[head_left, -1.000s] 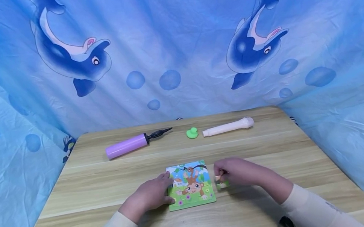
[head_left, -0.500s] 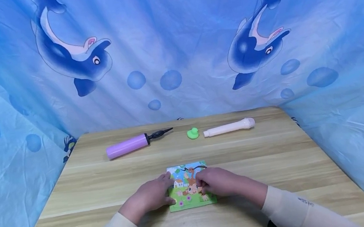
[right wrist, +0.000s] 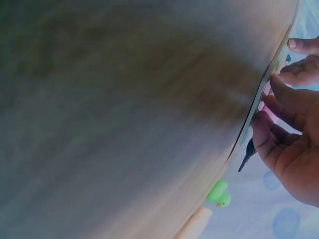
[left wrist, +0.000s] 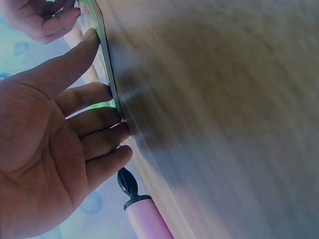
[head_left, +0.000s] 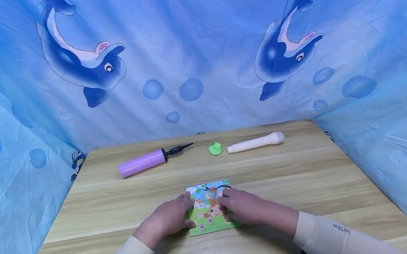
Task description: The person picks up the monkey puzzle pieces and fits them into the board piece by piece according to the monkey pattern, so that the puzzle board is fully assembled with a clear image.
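A square jigsaw puzzle (head_left: 201,216) with a cartoon monkey, a house and flowers lies on the wooden table. Along its left edge rests my left hand (head_left: 171,216), thumb near the front corner and fingers reaching towards the back; in the left wrist view these fingers lie fairly straight against the board's side. My right hand (head_left: 244,206) is over the right part of the puzzle, fingers bent and fingertips down at the picture around a small puzzle piece, which the hand hides. The right wrist view shows its thumb and fingertips (right wrist: 258,122) right at the board's surface.
Behind the puzzle lie a purple hand pump (head_left: 142,163) with a black nozzle, a green toy duck (head_left: 215,149) and a pale pink toy microphone (head_left: 255,142). A blue dolphin-print curtain (head_left: 194,52) hangs around the wooden table (head_left: 120,196).
My right hand has moved left from beside the puzzle onto its right part, bringing a small puzzle piece. Its fingers have since spread a little. The left hand has stayed at the left edge.
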Tool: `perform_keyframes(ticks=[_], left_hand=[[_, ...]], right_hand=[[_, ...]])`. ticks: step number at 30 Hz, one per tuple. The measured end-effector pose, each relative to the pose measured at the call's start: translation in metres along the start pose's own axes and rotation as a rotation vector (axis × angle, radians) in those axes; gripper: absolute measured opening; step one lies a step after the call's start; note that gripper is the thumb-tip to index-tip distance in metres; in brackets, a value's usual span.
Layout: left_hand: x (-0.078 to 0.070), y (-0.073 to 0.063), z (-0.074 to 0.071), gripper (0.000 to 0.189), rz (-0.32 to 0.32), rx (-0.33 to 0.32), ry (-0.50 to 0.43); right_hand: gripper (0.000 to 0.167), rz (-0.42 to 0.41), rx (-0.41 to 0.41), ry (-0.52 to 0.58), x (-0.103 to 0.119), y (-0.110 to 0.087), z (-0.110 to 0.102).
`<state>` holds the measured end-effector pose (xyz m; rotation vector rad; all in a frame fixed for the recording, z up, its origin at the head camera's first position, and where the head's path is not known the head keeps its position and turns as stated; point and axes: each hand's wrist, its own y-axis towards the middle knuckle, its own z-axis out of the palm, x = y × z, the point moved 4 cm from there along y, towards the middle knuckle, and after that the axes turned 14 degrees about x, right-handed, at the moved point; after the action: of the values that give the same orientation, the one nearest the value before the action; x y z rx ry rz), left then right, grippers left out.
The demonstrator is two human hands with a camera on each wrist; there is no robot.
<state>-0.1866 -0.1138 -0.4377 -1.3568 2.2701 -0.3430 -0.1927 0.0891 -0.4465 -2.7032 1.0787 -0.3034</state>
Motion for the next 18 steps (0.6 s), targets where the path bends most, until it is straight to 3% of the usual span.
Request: perform_keyframes(ticks=[6, 12, 18], left_hand=[[-0.001, -0.001, 0.001, 0.069, -0.001, -0.007, -0.004], [-0.001, -0.001, 0.001, 0.069, -0.002, -0.010, 0.002], [0.000, 0.000, 0.005, 0.067, 0.016, -0.015, -0.013]], right_hand=[[0.013, -0.059, -0.057, -0.106, 0.010, -0.006, -0.003], [0.004, -0.053, -0.043, -0.236, 0.022, -0.012, -0.001], [0.012, -0.062, -0.037, -0.225, 0.023, -0.017, 0.000]])
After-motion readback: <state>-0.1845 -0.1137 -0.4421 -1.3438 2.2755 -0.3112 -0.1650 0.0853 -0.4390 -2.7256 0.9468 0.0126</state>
